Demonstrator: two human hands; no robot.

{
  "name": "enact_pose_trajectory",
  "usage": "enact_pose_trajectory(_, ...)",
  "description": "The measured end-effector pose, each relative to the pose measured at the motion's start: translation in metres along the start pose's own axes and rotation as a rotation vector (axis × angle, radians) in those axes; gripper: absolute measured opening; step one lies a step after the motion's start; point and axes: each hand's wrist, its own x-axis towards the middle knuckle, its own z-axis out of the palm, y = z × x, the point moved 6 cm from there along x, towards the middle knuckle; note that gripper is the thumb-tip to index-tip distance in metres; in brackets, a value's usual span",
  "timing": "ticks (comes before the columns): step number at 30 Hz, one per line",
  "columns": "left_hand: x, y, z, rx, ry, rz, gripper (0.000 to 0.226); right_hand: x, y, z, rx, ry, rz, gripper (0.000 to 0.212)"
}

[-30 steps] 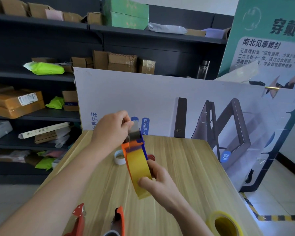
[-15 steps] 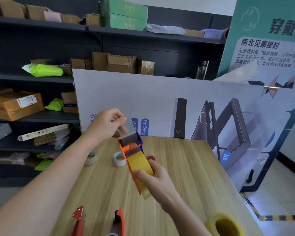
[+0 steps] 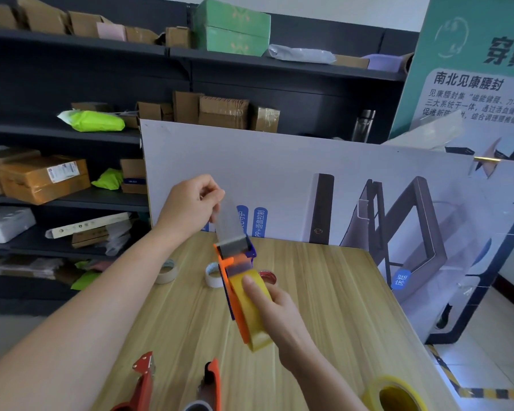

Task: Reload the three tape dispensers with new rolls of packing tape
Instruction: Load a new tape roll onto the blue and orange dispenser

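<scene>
My right hand [image 3: 275, 310] grips an orange and blue tape dispenser [image 3: 235, 280] loaded with a yellowish roll of packing tape [image 3: 250, 315], held above the wooden table [image 3: 324, 307]. My left hand [image 3: 190, 206] pinches the clear free end of the tape [image 3: 227, 221] and holds it stretched up out of the dispenser's blade end. Two more dispensers, one red [image 3: 140, 384] and one orange [image 3: 209, 387], lie at the near table edge. A new yellowish roll [image 3: 393, 394] sits at the near right.
Small used rolls lie mid-table: a beige one [image 3: 166, 271], a white one [image 3: 213, 274] and a red one [image 3: 267, 277]. A printed board [image 3: 353, 188] leans at the table's far edge. Dark shelves [image 3: 72, 134] with cardboard boxes stand behind.
My left hand has pulled the tape end up and away from the dispenser's blade, so a longer clear strip is stretched out. The dispenser tilted slightly in my right hand.
</scene>
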Motion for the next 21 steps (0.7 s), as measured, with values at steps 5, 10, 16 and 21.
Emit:
enact_pose_trajectory(5,0.002,-0.009,-0.011,0.088,0.129,-0.02,0.024,-0.005,-0.006,0.006,-0.014,-0.1,-0.04,0.046)
enact_pose_trajectory(10,0.007,-0.012,-0.025,0.119,0.226,-0.041,0.024,-0.012,0.0,0.007,-0.042,-0.104,-0.005,0.028)
enact_pose_trajectory(16,0.012,-0.006,-0.02,0.083,0.135,-0.015,0.021,-0.018,0.01,0.012,0.046,-0.07,0.037,0.042)
enact_pose_trajectory(21,0.017,-0.018,-0.034,0.089,0.21,-0.085,0.021,-0.023,0.006,0.011,0.018,-0.09,-0.026,0.049)
